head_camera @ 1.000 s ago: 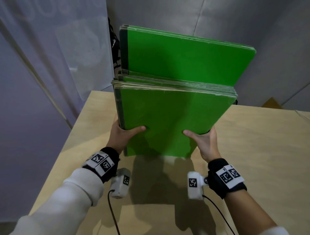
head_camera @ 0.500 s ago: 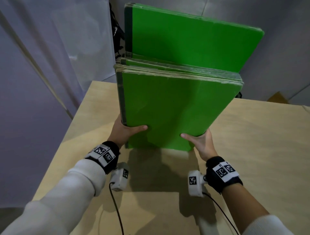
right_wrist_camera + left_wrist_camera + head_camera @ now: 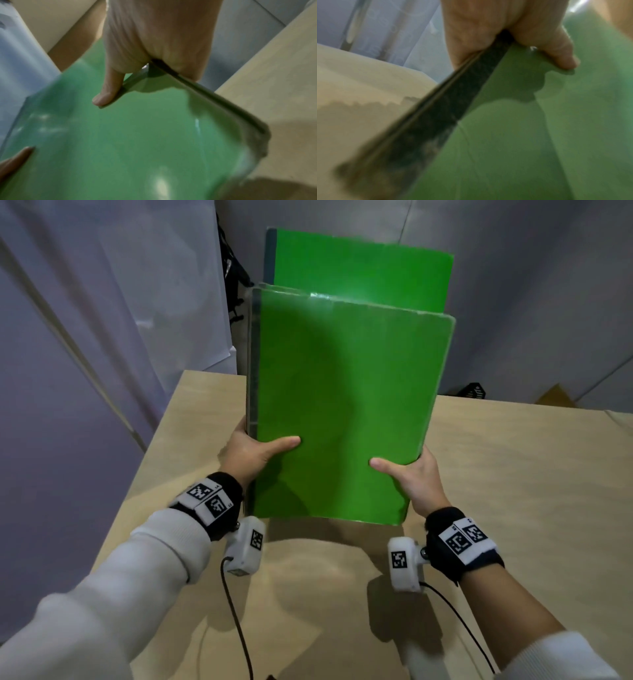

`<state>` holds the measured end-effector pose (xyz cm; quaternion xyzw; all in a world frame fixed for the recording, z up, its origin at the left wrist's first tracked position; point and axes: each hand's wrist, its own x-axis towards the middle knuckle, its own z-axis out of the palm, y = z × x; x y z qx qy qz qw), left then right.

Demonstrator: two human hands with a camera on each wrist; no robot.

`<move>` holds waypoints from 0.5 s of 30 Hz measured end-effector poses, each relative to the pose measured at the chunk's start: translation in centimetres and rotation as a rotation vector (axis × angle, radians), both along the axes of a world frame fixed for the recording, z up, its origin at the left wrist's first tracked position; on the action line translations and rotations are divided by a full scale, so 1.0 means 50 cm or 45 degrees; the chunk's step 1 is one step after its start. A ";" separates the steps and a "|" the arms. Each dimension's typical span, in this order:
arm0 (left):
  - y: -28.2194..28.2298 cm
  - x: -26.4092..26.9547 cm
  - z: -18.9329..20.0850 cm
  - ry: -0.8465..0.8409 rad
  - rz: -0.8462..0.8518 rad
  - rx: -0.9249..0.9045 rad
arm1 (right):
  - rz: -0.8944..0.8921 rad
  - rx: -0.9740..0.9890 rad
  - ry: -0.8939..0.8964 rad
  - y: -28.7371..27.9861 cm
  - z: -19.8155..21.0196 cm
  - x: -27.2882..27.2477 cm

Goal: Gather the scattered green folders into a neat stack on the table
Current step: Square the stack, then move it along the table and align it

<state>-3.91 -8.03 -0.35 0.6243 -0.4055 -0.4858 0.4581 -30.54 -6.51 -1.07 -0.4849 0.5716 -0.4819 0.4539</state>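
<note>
A thick bundle of green folders [image 3: 342, 405] is held tilted above the wooden table [image 3: 513, 474], its near edge lowest. One folder [image 3: 359, 268] sticks out past the others at the far end. My left hand [image 3: 253, 453] grips the bundle's left edge by the dark spines [image 3: 453, 108], thumb on the top cover. My right hand [image 3: 411, 477] grips the right edge [image 3: 214, 94], thumb [image 3: 109, 88] lying on the green cover [image 3: 137, 142]. The fingers of both hands are hidden under the bundle.
Grey curtain walls [image 3: 102, 302] close in on the left and behind the table. A dark object [image 3: 474, 390] and a brown box [image 3: 556, 397] sit beyond the table's far edge. The bundle casts a shadow [image 3: 308, 577] on the tabletop.
The bundle has tipped from near upright toward flat, its top cover now facing me, and has come closer. Both hands keep the same grip on its side edges.
</note>
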 end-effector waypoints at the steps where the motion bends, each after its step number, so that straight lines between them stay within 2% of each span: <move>1: -0.002 0.006 -0.003 -0.030 0.005 0.017 | 0.006 -0.009 0.008 0.003 0.010 0.002; 2: -0.004 0.011 -0.004 -0.026 -0.001 0.018 | 0.014 -0.016 0.010 0.007 0.022 0.004; 7: 0.048 0.017 0.091 0.075 -0.157 -0.016 | 0.058 -0.007 0.019 0.042 0.069 0.017; 11: 0.075 0.027 0.116 0.061 -0.210 0.043 | 0.050 -0.025 0.003 0.080 0.090 0.025; 15: 0.094 0.024 0.108 0.007 -0.253 0.099 | 0.019 0.013 0.032 0.122 0.100 0.024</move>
